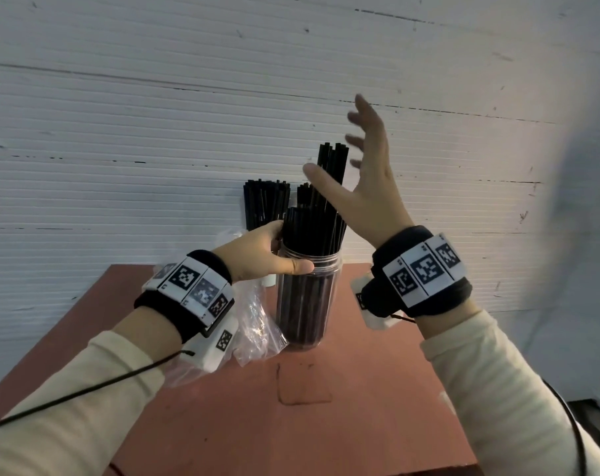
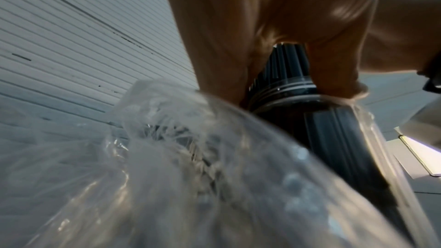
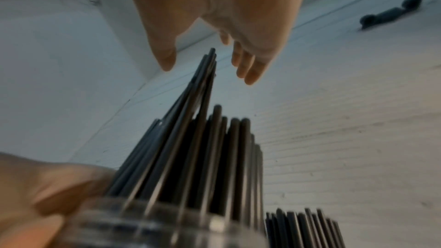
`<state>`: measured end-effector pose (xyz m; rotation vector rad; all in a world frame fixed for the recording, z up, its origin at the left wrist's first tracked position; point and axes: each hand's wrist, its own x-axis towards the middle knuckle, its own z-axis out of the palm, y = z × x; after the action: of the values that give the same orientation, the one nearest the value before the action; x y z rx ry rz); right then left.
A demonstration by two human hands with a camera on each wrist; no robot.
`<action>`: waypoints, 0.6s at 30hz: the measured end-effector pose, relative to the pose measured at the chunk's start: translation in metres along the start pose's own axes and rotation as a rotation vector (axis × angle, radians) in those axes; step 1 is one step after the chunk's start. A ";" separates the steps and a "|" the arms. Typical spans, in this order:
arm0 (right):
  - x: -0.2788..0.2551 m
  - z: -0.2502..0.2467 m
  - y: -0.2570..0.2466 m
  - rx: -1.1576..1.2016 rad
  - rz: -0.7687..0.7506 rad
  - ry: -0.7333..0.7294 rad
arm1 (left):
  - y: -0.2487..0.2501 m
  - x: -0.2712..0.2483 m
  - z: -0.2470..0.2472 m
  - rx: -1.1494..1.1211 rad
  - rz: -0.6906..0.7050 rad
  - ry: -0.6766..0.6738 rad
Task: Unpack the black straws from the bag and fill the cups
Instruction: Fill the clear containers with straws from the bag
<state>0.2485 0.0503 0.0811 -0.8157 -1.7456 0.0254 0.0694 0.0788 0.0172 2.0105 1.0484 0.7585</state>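
At the table's middle, the left hand (image 1: pixel 271 255) grips the cup (image 1: pixel 307 304) rim; the right hand (image 1: pixel 363 180) hovers spread beside the tall straws (image 1: pixel 332 173). A careless push could tip the cup.

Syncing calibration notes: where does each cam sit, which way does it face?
Head: on the head, facing forward-down at the table; both forearms, left hand, right hand.
Left wrist: low, looking up the left hand gripping the clear cup, plastic bag in front.
Right wrist: below the open right hand, facing up.
All share the black straws.
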 end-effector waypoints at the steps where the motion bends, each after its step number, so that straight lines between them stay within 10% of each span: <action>1: 0.002 0.000 -0.001 -0.050 -0.068 0.002 | 0.001 -0.001 0.001 0.021 0.003 0.015; 18: -0.044 0.014 0.003 -0.283 -0.089 -0.133 | 0.007 -0.013 0.015 -0.027 0.027 0.212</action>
<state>0.2429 0.0345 0.0381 -0.9573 -1.9371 -0.2368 0.0772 0.0597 0.0123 1.9560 1.1253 1.0123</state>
